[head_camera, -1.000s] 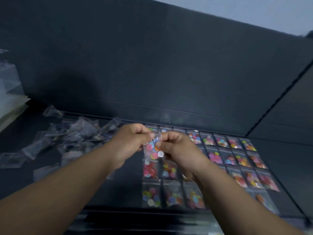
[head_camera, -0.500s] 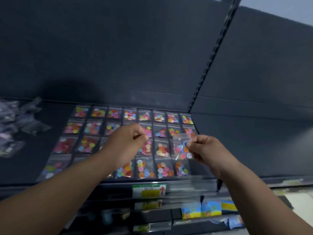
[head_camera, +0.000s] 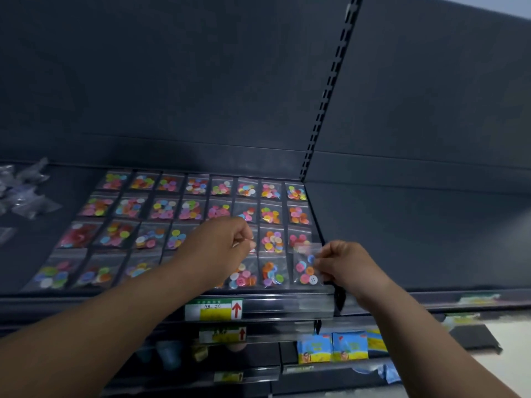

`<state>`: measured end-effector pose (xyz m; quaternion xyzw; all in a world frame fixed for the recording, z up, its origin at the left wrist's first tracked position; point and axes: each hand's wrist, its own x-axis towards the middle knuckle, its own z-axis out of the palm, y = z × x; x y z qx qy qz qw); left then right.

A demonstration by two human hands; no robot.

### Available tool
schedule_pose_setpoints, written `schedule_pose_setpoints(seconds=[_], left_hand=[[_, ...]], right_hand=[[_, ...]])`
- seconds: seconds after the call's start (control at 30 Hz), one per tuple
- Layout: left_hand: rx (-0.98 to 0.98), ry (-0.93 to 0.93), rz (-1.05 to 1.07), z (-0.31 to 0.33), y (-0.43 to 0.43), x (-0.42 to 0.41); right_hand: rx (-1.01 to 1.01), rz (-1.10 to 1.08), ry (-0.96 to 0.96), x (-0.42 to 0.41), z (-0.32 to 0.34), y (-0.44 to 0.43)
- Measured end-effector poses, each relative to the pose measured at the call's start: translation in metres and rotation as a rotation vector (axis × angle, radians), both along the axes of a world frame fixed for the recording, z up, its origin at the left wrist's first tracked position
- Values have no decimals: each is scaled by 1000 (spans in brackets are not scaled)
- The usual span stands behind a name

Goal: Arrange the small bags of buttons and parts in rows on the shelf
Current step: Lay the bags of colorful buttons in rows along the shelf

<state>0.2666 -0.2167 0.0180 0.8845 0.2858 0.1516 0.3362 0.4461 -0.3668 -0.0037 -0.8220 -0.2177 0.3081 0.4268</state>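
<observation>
Several rows of small clear bags of coloured buttons (head_camera: 195,208) lie flat on the dark shelf (head_camera: 57,185). My right hand (head_camera: 344,262) pinches one more bag of buttons (head_camera: 304,268) by its right edge and holds it upright at the front right corner of the rows, just above the shelf's front lip. My left hand (head_camera: 221,245) hovers over the third row with fingertips curled against the thumb; I see nothing in it. It hides some of the bags beneath it.
A loose pile of clear bags (head_camera: 23,191) lies at the shelf's far left. A slotted upright (head_camera: 324,96) divides this bay from the bare shelf on the right (head_camera: 416,234). A yellow price label (head_camera: 214,310) sits on the front rail. Blue-and-yellow packets (head_camera: 333,346) stand on a lower shelf.
Both hands held the bag together a second ago. The left hand let go and the right hand carried the bag right and down to the grid's front right corner. My view swung right.
</observation>
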Motion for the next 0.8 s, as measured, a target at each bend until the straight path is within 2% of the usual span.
schedule_pose_setpoints(seconds=[0.3,0.4,0.5,0.57,0.63,0.8], left_hand=[[-26,13,-23,-2,-7,0],[36,21,-37,-2,-11,2],[109,39,-82,-1,-15,3],[143,70,-121,-3,-17,5],[186,106,-193,-7,-18,9],[333,254,-441,-22,-27,18]], right_hand=[[-250,172,-322,2,-3,5],[-318,199,-422,1,-4,3],[-281,146,-497,-1,0,0],[-228,161,-622,-3,3,-1],[-163,239,-702,-5,4,0],[-135,481,-689,-6,-10,-2]])
